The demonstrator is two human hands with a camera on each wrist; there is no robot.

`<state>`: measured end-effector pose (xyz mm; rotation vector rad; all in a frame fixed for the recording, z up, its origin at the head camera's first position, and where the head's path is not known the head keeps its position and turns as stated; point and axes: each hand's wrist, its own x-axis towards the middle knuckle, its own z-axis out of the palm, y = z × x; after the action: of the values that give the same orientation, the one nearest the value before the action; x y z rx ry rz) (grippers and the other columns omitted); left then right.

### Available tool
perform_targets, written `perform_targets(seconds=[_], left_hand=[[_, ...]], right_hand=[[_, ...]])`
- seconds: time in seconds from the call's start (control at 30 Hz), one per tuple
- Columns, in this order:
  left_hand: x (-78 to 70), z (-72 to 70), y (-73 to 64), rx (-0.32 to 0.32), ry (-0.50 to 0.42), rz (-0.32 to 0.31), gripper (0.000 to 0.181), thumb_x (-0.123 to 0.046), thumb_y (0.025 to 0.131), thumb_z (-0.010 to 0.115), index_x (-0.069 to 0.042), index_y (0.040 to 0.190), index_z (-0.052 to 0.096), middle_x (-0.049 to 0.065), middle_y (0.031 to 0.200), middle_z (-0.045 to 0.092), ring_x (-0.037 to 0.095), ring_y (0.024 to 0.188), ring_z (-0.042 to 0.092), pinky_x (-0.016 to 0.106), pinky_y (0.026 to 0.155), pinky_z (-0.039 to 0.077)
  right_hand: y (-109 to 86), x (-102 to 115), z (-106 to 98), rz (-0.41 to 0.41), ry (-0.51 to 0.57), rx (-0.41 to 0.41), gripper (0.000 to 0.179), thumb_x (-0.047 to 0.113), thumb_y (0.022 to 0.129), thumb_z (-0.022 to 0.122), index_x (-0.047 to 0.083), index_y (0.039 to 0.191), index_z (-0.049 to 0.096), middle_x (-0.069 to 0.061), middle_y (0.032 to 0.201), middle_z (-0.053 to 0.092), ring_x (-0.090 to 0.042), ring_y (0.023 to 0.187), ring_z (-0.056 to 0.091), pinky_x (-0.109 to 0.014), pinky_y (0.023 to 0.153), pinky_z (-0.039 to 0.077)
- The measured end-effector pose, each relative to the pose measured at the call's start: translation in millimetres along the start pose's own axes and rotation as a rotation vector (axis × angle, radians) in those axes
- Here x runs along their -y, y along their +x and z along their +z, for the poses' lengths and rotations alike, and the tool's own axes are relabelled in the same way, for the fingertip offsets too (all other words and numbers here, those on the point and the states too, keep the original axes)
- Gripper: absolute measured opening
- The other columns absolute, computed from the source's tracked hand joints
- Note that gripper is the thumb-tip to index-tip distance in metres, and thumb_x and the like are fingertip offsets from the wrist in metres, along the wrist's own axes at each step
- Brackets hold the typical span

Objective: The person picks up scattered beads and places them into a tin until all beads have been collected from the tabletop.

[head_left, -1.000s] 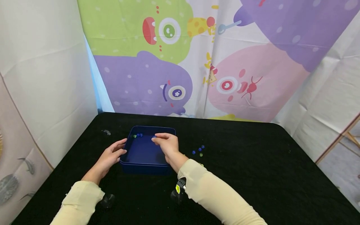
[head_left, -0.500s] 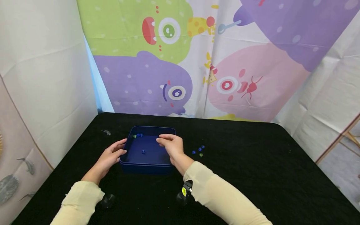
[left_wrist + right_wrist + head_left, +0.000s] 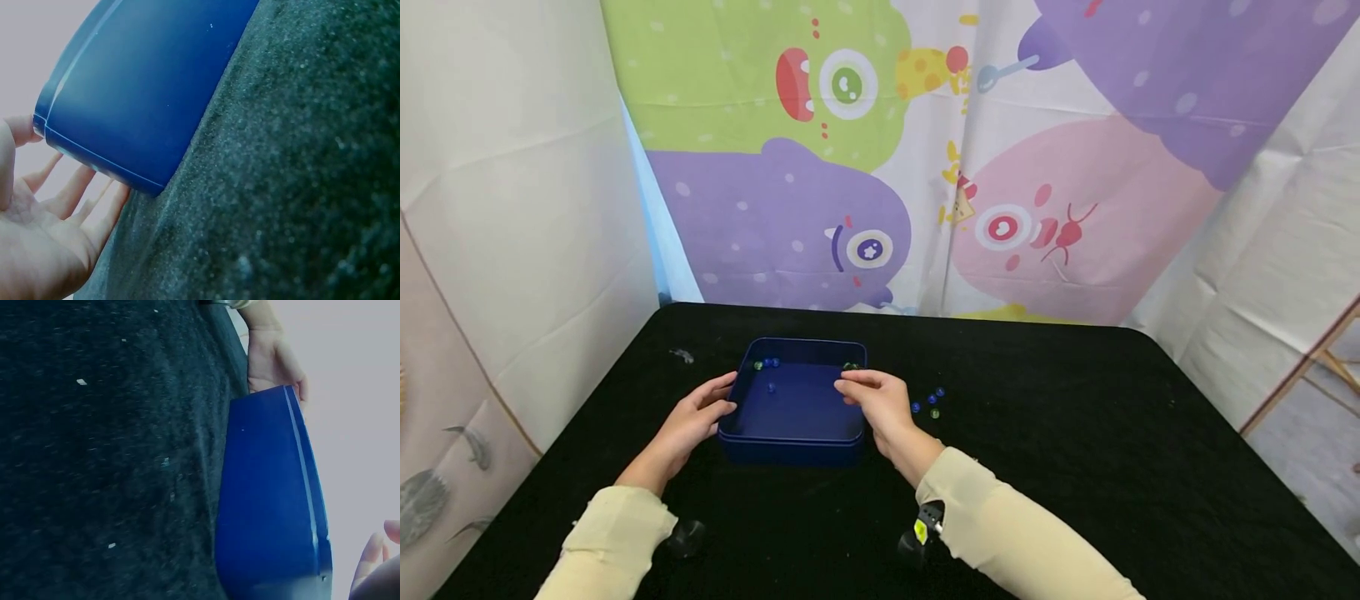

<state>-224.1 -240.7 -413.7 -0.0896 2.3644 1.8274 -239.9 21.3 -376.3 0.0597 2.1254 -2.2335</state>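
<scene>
A dark blue rectangular box [image 3: 797,417] stands on the black table. My left hand [image 3: 692,425] rests against its left side; in the left wrist view the fingers [image 3: 78,190] stretch along the wall, with the thumb near the rim. Inside lie a green marble [image 3: 758,366] and two blue marbles [image 3: 771,362] at the back left, a lone blue marble [image 3: 771,388] farther forward, and green marbles [image 3: 850,366] at the back right. My right hand [image 3: 883,408] is over the box's right rim, thumb and forefinger close together, with nothing visible between them.
Right of the box, several blue marbles [image 3: 932,399] and a green marble [image 3: 935,413] lie on the black cloth [image 3: 1075,450]. A small clear scrap [image 3: 682,356] lies at the back left. A patterned curtain [image 3: 790,225] hangs behind the table.
My right hand has let go of a blue marble, which has rolled on the box floor, and has moved right to the rim, uncovering green marbles. My left hand has stayed put.
</scene>
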Motion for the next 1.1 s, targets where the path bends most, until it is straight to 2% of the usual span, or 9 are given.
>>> perform_targets(seconds=[0.2, 0.33, 0.5, 0.7, 0.87, 1.1], left_hand=[[0.3, -0.5, -0.3, 0.007, -0.006, -0.001, 0.058, -0.022, 0.097, 0.044, -0.013, 0.149, 0.02, 0.023, 0.148, 0.02, 0.042, 0.132, 0.027, 0.054, 0.103, 0.029], [0.0, -1.1, -0.5, 0.015, -0.011, 0.002, 0.059, -0.022, 0.097, 0.044, -0.013, 0.149, 0.019, 0.023, 0.149, 0.019, 0.042, 0.132, 0.026, 0.054, 0.103, 0.029], [-0.5, -1.2, -0.7, 0.016, -0.011, 0.001, 0.059, -0.022, 0.097, 0.044, -0.012, 0.149, 0.019, 0.024, 0.148, 0.02, 0.042, 0.131, 0.026, 0.054, 0.103, 0.03], [-0.6, -0.3, -0.4, 0.013, 0.0, -0.002, 0.059, -0.022, 0.097, 0.044, -0.012, 0.149, 0.019, 0.024, 0.148, 0.02, 0.042, 0.131, 0.027, 0.054, 0.103, 0.031], [-0.3, -0.2, 0.1, 0.009, 0.001, -0.005, 0.059, -0.022, 0.097, 0.045, -0.013, 0.149, 0.02, 0.024, 0.148, 0.02, 0.042, 0.131, 0.027, 0.054, 0.103, 0.03], [-0.2, -0.2, 0.6, 0.005, -0.001, -0.013, 0.059, -0.021, 0.097, 0.044, -0.013, 0.149, 0.019, 0.024, 0.148, 0.02, 0.042, 0.131, 0.026, 0.054, 0.103, 0.03]], right_hand=[[-5.9, -7, -11, 0.027, -0.008, -0.004, 0.021, 0.007, 0.082, 0.07, -0.003, 0.1, 0.068, -0.009, 0.098, 0.067, -0.032, 0.094, 0.062, -0.038, 0.083, 0.052], [-8.5, -12, -20, 0.03, -0.011, 0.0, 0.025, 0.009, 0.081, 0.07, -0.004, 0.103, 0.067, -0.007, 0.095, 0.067, -0.03, 0.091, 0.062, -0.037, 0.082, 0.052], [-11.6, -17, -34, 0.03, -0.011, 0.015, 0.03, 0.01, 0.081, 0.07, -0.006, 0.106, 0.064, -0.007, 0.093, 0.068, -0.018, 0.081, 0.063, -0.038, 0.083, 0.051], [-14.0, -19, -50, 0.038, -0.016, 0.005, 0.03, 0.009, 0.081, 0.07, -0.006, 0.107, 0.064, -0.009, 0.099, 0.067, -0.027, 0.091, 0.062, -0.043, 0.088, 0.048], [-14.3, -20, -63, 0.055, -0.028, -0.022, 0.029, 0.01, 0.081, 0.069, -0.004, 0.106, 0.064, -0.009, 0.1, 0.066, -0.025, 0.09, 0.062, -0.043, 0.088, 0.048], [-18.6, -25, -82, 0.065, -0.054, -0.035, 0.031, 0.01, 0.081, 0.069, -0.005, 0.108, 0.063, -0.011, 0.105, 0.064, -0.032, 0.099, 0.059, -0.042, 0.088, 0.048]])
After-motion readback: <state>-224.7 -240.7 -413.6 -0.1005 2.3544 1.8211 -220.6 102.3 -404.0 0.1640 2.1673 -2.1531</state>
